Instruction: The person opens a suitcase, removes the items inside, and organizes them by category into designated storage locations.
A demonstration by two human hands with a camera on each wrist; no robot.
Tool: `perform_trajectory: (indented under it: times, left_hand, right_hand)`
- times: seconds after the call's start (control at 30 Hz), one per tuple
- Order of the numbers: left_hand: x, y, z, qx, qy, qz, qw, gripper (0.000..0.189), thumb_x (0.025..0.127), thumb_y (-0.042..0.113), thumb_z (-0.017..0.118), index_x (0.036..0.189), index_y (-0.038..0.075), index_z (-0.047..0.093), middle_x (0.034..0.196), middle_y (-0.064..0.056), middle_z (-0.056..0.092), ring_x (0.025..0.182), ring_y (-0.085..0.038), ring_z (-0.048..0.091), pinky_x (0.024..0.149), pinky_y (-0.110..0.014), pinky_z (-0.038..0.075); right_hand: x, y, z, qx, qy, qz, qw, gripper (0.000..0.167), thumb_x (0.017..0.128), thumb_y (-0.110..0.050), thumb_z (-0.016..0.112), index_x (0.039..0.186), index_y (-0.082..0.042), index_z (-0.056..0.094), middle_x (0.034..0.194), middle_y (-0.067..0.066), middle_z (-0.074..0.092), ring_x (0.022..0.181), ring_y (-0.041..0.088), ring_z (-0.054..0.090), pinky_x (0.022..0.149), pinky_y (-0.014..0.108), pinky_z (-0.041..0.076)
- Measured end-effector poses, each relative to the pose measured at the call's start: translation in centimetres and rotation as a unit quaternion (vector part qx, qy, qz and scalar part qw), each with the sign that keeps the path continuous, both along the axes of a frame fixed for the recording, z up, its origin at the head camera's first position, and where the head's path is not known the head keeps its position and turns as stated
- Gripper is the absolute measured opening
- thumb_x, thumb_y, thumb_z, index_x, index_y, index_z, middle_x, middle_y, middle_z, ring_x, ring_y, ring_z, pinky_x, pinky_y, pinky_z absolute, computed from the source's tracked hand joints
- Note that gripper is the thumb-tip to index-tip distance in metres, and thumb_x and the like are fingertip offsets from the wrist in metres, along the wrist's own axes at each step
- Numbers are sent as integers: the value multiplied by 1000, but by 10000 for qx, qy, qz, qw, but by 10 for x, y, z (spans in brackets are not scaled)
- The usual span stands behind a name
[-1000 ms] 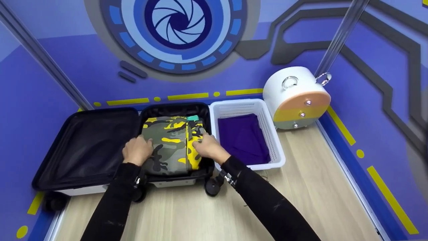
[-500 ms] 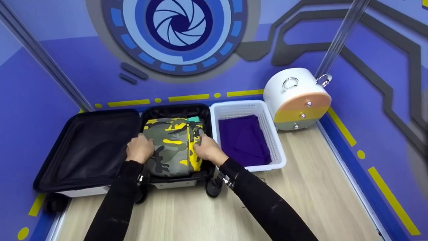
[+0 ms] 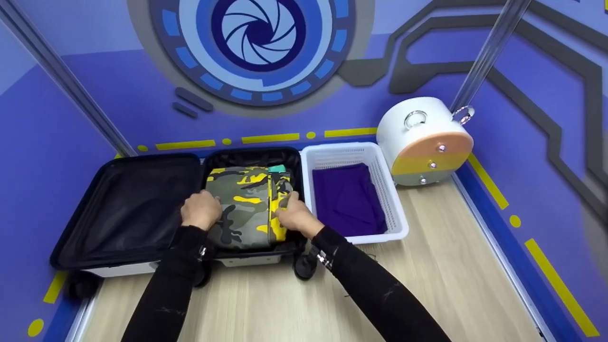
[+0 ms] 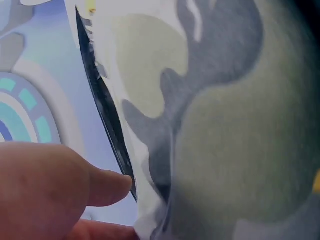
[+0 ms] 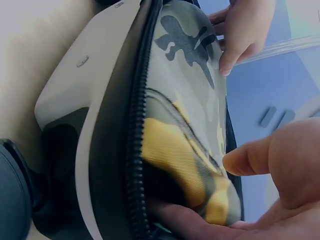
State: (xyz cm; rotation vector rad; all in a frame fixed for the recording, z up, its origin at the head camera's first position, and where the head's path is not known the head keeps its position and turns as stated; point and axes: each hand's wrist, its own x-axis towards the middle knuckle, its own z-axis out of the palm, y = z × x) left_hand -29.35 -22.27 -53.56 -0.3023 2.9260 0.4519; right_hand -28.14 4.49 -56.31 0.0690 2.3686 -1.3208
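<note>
A boxy camouflage fabric bag (image 3: 242, 204) in grey, green, black and yellow lies in the right half of an open suitcase (image 3: 223, 154). At its left side my left hand (image 3: 202, 210) grips the edge; the left wrist view shows that thumb (image 4: 112, 187) at the fabric's border. My right hand (image 3: 298, 216) holds the opposite side. Seen from the right wrist, its thumb (image 5: 247, 157) is over the yellow patch and its fingers reach under the side. A teal piece (image 3: 277, 168) shows at the bag's far right corner.
The suitcase's black-lined other half (image 3: 133, 204) lies open on the left. Close on the right stands a white basket (image 3: 398, 213) holding a folded purple cloth (image 3: 349, 199). Behind that is a white round-fronted drawer box (image 3: 403, 118). Blue-purple walls (image 3: 104, 99) enclose the wooden surface (image 3: 266, 304).
My left hand has shifted very slightly to the right at the bag's edge. The head view has drifted a little. Both hands keep their grip on the bag, which stays in the suitcase.
</note>
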Motion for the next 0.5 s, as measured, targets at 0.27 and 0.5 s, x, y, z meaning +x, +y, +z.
perform_trajectory:
  times: [0.27,0.5]
  left_hand:
    - [0,-2,-3,662,-141,215,9975,65,114,33,50,157,-15,42,151,-51,47,141,-67,50,118,-71,45]
    - [-7,-10,5,762,-6,-26,9971,63,114,35,50,148,-18,53,147,-46,57,141,-63,54,120,-70,44]
  right_hand:
    - [-4,4,0,-1028,-371,-438,9930,66,108,-20,65,165,-9,34,136,24,64,82,19,71,81,47,68]
    - [-5,3,7,-2194,-665,-728,9706,60,106,-16,61,158,7,40,130,24,66,88,25,79,80,40,69]
